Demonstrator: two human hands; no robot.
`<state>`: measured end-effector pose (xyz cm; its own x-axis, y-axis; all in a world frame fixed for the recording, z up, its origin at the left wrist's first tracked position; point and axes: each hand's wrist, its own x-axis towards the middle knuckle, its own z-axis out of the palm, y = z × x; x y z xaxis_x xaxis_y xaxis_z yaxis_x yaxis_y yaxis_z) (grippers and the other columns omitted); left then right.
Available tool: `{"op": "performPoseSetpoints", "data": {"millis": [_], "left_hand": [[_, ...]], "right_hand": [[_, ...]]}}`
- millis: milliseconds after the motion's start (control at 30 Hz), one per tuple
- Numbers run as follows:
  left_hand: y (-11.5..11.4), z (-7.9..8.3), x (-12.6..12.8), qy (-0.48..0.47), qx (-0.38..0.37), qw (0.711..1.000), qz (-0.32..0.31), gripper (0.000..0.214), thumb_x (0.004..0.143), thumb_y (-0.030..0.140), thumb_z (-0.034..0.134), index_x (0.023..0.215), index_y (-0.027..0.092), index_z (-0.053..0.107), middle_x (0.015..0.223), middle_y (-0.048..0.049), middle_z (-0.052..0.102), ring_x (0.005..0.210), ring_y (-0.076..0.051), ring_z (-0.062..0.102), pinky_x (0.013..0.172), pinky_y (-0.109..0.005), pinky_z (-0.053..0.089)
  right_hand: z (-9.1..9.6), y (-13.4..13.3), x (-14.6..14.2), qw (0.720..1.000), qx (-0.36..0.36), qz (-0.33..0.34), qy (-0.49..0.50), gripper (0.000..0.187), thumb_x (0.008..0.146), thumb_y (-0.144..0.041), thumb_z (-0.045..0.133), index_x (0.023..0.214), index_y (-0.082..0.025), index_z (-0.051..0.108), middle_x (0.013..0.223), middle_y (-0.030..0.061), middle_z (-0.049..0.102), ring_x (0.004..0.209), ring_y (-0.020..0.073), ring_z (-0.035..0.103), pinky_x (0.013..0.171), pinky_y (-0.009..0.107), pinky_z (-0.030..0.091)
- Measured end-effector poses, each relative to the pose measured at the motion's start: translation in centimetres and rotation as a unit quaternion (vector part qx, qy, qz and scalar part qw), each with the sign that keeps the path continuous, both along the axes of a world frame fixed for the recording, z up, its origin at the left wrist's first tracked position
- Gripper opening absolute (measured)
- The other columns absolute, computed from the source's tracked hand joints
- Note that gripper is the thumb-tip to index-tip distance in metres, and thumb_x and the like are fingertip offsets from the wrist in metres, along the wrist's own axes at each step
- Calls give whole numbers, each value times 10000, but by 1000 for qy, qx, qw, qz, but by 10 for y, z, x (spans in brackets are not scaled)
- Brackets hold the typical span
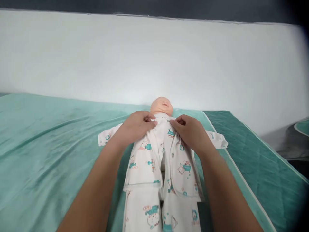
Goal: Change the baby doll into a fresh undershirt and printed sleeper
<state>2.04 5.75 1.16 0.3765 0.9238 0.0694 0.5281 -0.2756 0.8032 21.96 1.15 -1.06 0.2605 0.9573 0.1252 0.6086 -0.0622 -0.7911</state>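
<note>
A baby doll (162, 105) lies on its back, head toward the wall, arms spread to both sides. It wears a white printed baby jacket (145, 161) over matching trousers (145, 209). The jacket's front hangs apart down the middle, and white printed cloth shows beneath it at the chest. My left hand (138, 126) pinches the left front edge near the neck, thumb and fingers closed together. On the other side my right hand (189, 130) grips the right front edge at the upper chest. A small snap shows on the right flap below that hand.
A light green sheet (48, 154) with wrinkles covers the surface under the doll. Darker green quilted cloth (260, 161) extends along the right. The white wall (154, 58) stands close behind the doll's head. A dark rectangular patch (204, 216) is beside the right trouser leg.
</note>
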Motion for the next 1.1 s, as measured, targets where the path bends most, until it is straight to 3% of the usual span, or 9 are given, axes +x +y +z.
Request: {"op": "performPoseSetpoints", "data": {"millis": [100, 200, 333, 567, 800, 933, 1100], "left_hand": [[2, -2, 1, -32, -9, 999, 33, 282, 781, 362, 608, 925, 138, 699, 873, -49, 662, 685, -79, 558, 593, -180, 368], [-1, -4, 12, -126, 6, 987, 101, 298, 817, 362, 558, 1003, 161, 674, 913, -39, 660, 709, -69, 564, 618, -175, 397], [-11, -4, 29, -193, 11, 979, 63, 337, 849, 345, 524, 1120, 181, 639, 897, -32, 645, 706, -50, 558, 650, -167, 422], [-4, -14, 30, -193, 32, 973, 122, 309, 835, 348, 554, 1053, 162, 670, 931, -36, 653, 776, -64, 560, 734, -187, 440], [-3, -18, 32, -92, 54, 991, 75, 336, 871, 393, 540, 1107, 215, 701, 1047, -39, 648, 927, -116, 577, 893, -261, 438], [-1, -19, 32, -77, 80, 993, 47, 331, 889, 361, 507, 1112, 212, 702, 1089, -42, 636, 999, -128, 567, 952, -271, 422], [1, -20, 32, -80, 53, 994, 47, 337, 884, 349, 512, 1142, 223, 688, 1052, -24, 643, 908, -99, 570, 878, -239, 421]], "right_hand": [[1, 0, -1, 1000, 0, 1, 19, 340, 803, -476, 562, 788, -141, 616, 730, 31, 620, 571, 60, 444, 560, 200, 285], [0, -1, -6, 992, 32, -2, 123, 388, 808, -511, 554, 860, -134, 631, 756, 32, 616, 605, 55, 448, 573, 185, 323], [0, -1, -15, 978, 67, -13, 195, 400, 800, -509, 567, 917, -135, 643, 807, 27, 623, 650, 48, 468, 609, 173, 357], [-3, 3, -16, 983, 37, 2, 179, 328, 789, -432, 580, 945, -170, 702, 892, 15, 664, 760, 68, 553, 684, 173, 395], [-9, 5, -15, 979, 39, 28, 199, 340, 803, -451, 570, 970, -188, 704, 936, 10, 666, 815, 81, 562, 707, 171, 413], [-15, 8, -11, 970, 58, 66, 226, 438, 825, -522, 539, 1068, -191, 692, 947, 19, 651, 803, 68, 537, 724, 169, 419], [-15, 8, -9, 974, 65, 73, 206, 394, 834, -474, 540, 1098, -220, 684, 1023, 8, 646, 840, 62, 550, 796, 180, 437]]}}
